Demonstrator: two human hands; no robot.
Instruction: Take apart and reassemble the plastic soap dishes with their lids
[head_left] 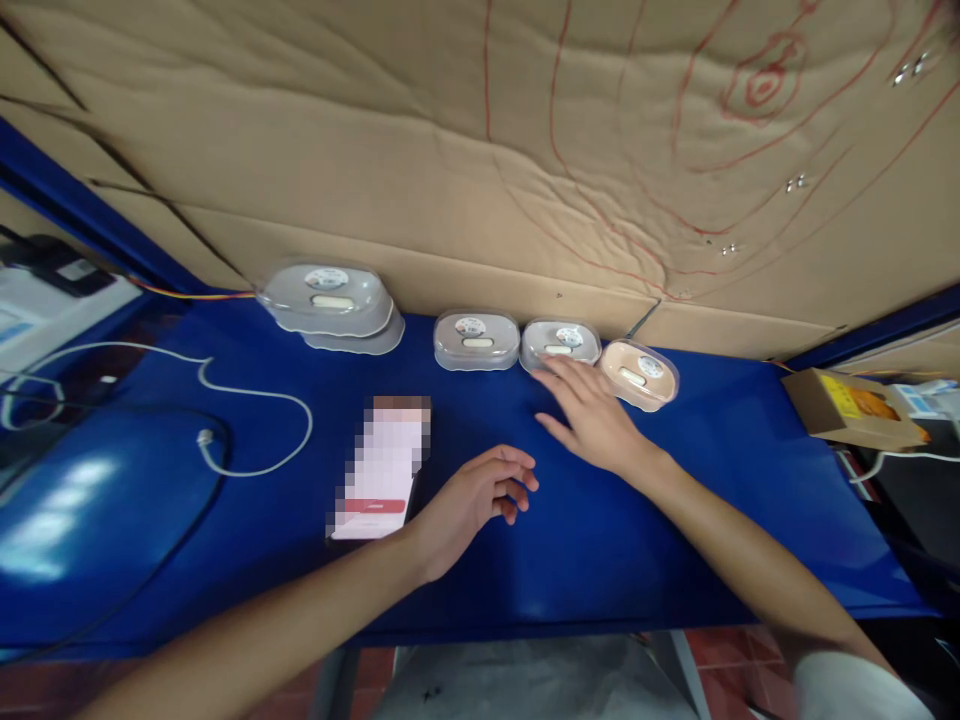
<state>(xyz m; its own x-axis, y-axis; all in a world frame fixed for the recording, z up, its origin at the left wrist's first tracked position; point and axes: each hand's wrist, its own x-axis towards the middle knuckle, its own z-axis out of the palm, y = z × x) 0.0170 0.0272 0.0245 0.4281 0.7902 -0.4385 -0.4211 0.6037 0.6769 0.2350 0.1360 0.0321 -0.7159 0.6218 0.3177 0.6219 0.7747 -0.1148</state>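
Observation:
My right hand (589, 415) reaches over the blue table, fingers spread. Its fingertips overlap the front of a grey oval box with a clear lid (541, 336); whether they touch it I cannot tell. Right beside that hand sits a beige oval box with a clear lid (626, 365). Another grey lidded box (457, 352) stands just to the left. My left hand (480, 505) hovers above the table with loosely bent fingers and nothing in it. Left of this hand lies a phone (379, 465) with a lit, pixelated screen.
Larger clear-lidded boxes (292, 300) are stacked at the back left. A white cable (307, 410) and a dark cable lie on the left of the blue table (510, 590). Cardboard (337, 150) with red lines rises behind. An open carton (847, 415) stands at the right.

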